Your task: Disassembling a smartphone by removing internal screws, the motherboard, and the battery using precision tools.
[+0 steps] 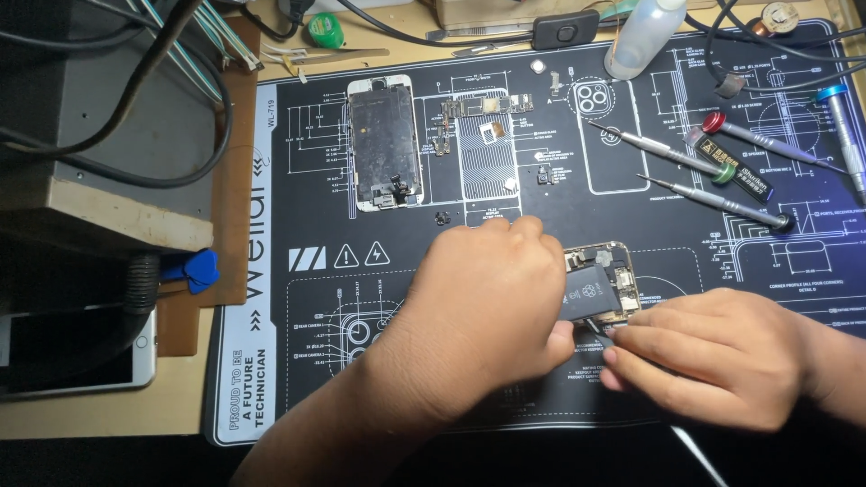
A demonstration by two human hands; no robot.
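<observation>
Left hand (487, 302) clamped over opened phone (603, 287), steadying it; right hand (713, 356) pinching thin tool (603, 332) at near edge to pry.

The left hand (483, 302) reaches in from the lower left, forearm angled up and right, knuckles up, fingers curled down and thumb pointing right. The right hand (713, 352) comes in from the right edge, palm down, its fingertips (613, 347) pinched together, meeting the left thumb.

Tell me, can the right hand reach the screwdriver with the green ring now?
Probably yes. The mat between the right hand and the screwdriver with the green ring looks open, though its fingers seem busy at the opened phone.
</observation>
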